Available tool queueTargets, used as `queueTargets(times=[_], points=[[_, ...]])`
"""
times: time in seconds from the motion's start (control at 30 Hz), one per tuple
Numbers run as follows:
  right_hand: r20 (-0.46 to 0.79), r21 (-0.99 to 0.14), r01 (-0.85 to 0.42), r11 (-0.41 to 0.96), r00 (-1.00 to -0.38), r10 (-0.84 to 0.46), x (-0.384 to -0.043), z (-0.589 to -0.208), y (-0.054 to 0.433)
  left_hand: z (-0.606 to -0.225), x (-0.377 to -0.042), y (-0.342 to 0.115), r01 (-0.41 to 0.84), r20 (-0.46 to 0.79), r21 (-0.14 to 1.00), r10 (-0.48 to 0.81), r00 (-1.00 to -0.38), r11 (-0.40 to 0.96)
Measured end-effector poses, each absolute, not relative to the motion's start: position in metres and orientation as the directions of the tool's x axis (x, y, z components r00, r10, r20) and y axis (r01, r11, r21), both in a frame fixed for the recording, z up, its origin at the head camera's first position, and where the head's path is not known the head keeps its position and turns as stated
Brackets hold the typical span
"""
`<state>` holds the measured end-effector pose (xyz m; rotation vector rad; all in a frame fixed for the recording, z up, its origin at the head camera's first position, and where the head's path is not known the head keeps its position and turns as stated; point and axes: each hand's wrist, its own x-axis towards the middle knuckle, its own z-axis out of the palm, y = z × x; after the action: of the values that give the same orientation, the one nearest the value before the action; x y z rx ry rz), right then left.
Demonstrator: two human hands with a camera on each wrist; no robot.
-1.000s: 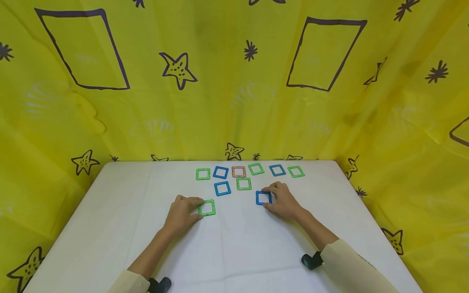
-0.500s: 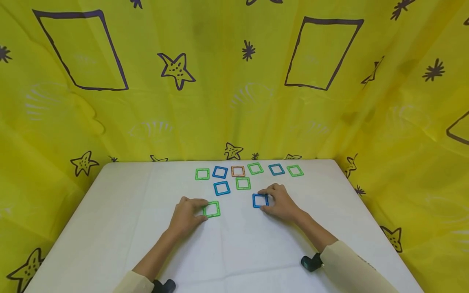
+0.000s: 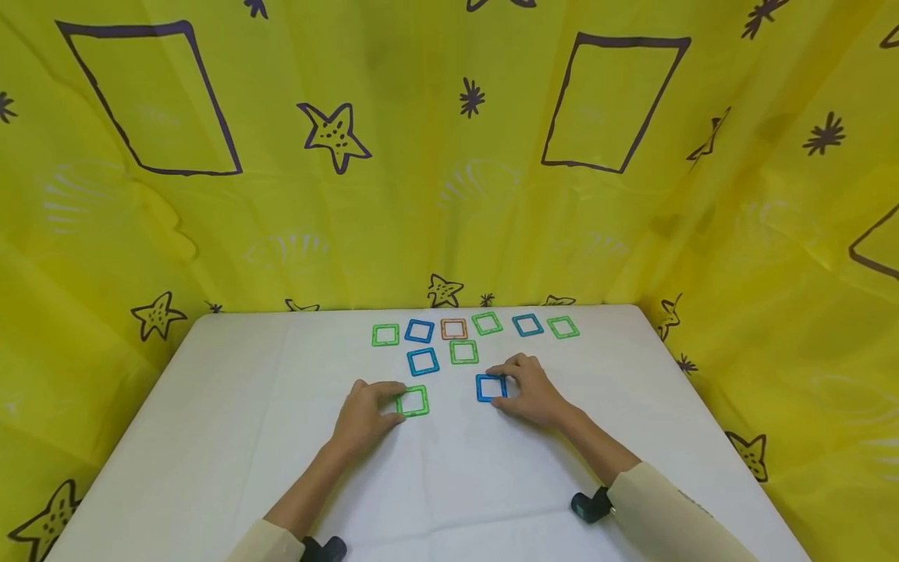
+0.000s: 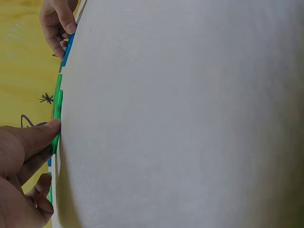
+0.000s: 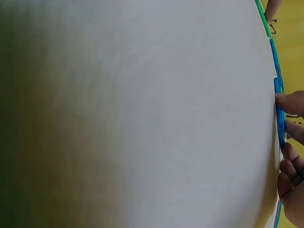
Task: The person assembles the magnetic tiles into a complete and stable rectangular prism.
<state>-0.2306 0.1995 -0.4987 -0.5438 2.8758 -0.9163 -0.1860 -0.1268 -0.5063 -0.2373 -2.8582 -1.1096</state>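
My left hand point(image 3: 365, 414) pinches the left side of a green square magnetic tile point(image 3: 425, 400), thumb at the near edge and fingers at the far one. The tile is a thin open frame, low over or on the white table. To the right, my right hand point(image 3: 534, 396) holds a blue square magnetic tile point(image 3: 480, 389) by its right side in the same way. A gap separates the two held tiles. In the left wrist view the green tile point(image 4: 57, 105) appears edge-on; the right wrist view shows the blue tile point(image 5: 279, 118) edge-on under the thumb.
Behind the hands lie several loose square tiles: a back row with an orange tile point(image 3: 453, 338) among green and blue ones. Nearer are a blue tile point(image 3: 424, 374) and a green tile point(image 3: 464, 362). A yellow patterned curtain point(image 3: 393, 226) borders the white table point(image 3: 232, 406).
My left hand has slid the green tile to the right. My right hand has brought the blue tile leftward and slightly nearer, narrowing the gap. The other tiles stay put.
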Motion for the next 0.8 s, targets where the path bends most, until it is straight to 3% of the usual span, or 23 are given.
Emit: queueTargets(times=[0.8], points=[[0.063, -0.609, -0.323, 0.725, -0.93, -0.362, -0.229, -0.505, 0.189, -0.513, -0.191, -0.107, 0.187, 0.147, 0.721, 0.116, -0.982, 0.668]])
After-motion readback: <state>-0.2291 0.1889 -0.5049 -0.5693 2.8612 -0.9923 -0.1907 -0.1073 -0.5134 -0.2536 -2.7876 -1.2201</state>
